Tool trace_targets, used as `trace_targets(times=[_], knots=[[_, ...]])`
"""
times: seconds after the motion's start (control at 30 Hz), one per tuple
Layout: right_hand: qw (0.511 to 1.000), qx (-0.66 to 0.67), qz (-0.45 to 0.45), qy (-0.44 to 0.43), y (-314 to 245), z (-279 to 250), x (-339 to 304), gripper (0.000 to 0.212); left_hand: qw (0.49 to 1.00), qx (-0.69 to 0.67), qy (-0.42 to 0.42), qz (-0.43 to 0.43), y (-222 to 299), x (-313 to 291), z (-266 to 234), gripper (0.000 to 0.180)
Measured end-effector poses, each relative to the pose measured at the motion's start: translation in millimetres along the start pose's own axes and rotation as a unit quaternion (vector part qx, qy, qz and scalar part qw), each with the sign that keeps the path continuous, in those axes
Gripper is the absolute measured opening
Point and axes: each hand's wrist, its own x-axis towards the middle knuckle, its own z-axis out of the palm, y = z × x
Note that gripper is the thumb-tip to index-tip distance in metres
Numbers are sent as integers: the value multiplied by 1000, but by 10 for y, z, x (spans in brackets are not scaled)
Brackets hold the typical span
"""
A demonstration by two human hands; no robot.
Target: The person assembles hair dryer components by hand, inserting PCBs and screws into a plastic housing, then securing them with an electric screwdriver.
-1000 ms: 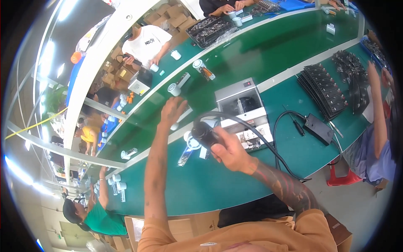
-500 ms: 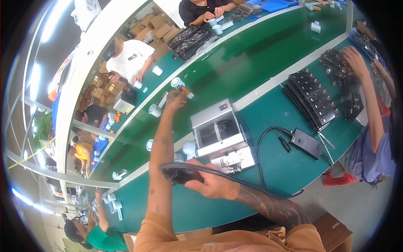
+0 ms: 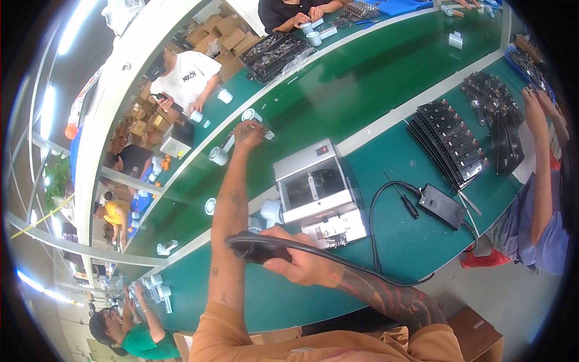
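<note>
My left hand reaches over the green belt. Its fingers are curled on a light-grey round-headed housing with a flat arm, partly hidden under the hand. In front of my chest, my right hand is wrapped round a black corded hand tool; its working end is not clear to see. The tool's thick black cord runs back along my tattooed right forearm. Just beyond this hand stands a silver boxy machine with a dark window. Another grey housing sits against its left side.
More grey housings lie along the belt. Right of the machine are a black power adapter with cables and a row of black strips. A co-worker's arm is at the far right; other people sit across the belt.
My left hand has shifted slightly, and an orange piece seen by its fingers is now hidden. At the right, the co-worker's hand has moved off the dark parts pile. My right hand keeps its grip.
</note>
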Motion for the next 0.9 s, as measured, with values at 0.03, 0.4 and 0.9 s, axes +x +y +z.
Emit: trace_targets(times=[0.03, 0.4, 0.9], knots=[[1000, 2, 3, -2, 7, 7, -3, 45, 999, 52, 3, 11, -16, 0, -29, 23], [1000, -6, 13, 4, 11, -23, 3, 48, 979, -80, 3, -187, -198, 85, 122, 24], [993, -36, 95, -53, -39, -12, -68, 65, 896, -392, -113, -174, -430, -187, -233, 15]])
